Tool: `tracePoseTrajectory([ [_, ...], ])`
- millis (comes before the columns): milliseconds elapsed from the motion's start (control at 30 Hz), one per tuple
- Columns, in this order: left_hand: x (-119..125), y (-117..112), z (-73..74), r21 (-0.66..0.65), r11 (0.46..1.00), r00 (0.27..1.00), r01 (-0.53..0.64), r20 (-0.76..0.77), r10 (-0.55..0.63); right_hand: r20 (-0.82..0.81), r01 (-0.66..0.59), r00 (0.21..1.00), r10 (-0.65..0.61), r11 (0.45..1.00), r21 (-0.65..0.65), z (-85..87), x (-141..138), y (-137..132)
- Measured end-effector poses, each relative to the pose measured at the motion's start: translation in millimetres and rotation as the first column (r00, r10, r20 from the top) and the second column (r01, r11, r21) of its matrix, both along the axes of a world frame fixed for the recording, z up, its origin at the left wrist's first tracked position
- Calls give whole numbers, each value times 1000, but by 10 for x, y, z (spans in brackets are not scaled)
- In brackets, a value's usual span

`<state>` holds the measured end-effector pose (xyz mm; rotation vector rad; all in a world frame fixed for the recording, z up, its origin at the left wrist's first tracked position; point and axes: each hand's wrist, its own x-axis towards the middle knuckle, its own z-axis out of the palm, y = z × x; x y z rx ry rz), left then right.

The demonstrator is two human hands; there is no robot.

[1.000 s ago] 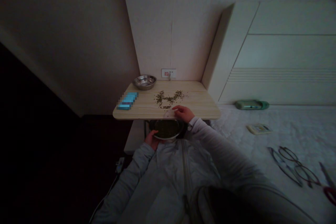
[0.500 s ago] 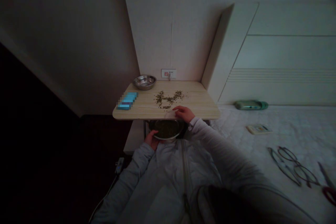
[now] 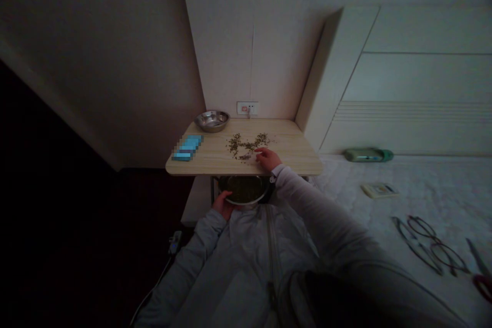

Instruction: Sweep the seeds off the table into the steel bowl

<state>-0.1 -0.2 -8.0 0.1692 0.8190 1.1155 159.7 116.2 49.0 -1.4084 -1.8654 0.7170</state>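
My left hand [image 3: 224, 204] grips the left rim of a metal bowl [image 3: 249, 204], held below the table's front edge against my body. Small dark greenish grains [image 3: 246, 187] lie in the bowl. Over the front of the table my right hand [image 3: 269, 159] is closed on a thin, whitish, see-through flat piece [image 3: 251, 159]; its exact kind cannot be made out. That piece is at the near side of loose green-brown grains [image 3: 234, 144], which look like small beans scattered over the tabletop [image 3: 295, 151].
A second metal bowl [image 3: 212, 121] stands at the table's back left, with a pixelated blue phone-like object [image 3: 187, 147] in front. On the bed [image 3: 346, 184] to the right lie a green bottle [image 3: 368, 155], a small packet [image 3: 380, 190], glasses [image 3: 436, 243] and red-handled scissors [image 3: 482, 279].
My right hand has moved forward from the table's front edge with the whitish piece, up to the nearest grains. My left hand and the held bowl stay in place.
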Motion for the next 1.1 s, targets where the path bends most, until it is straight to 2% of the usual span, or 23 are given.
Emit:
tracePoseTrajectory([
  [167,-5,11,-37,-1,1000,1000,-6,8,6,-19,-95,995,94,995,-41,39,-42,-67],
  [433,6,-5,3,-5,1000,1000,-9,3,9,-36,-75,997,73,996,-44,62,-70,-83],
  [767,-3,-5,1,-22,1000,1000,8,22,-7,-98,-229,970,222,971,-67,49,-146,-188],
  [967,23,-13,20,-7,1000,1000,-28,6,28,-51,-123,991,123,992,-12,73,-209,-135],
  [1100,29,-15,3,-6,1000,1000,-23,18,24,-12,-106,994,106,994,27,68,-280,-101],
])
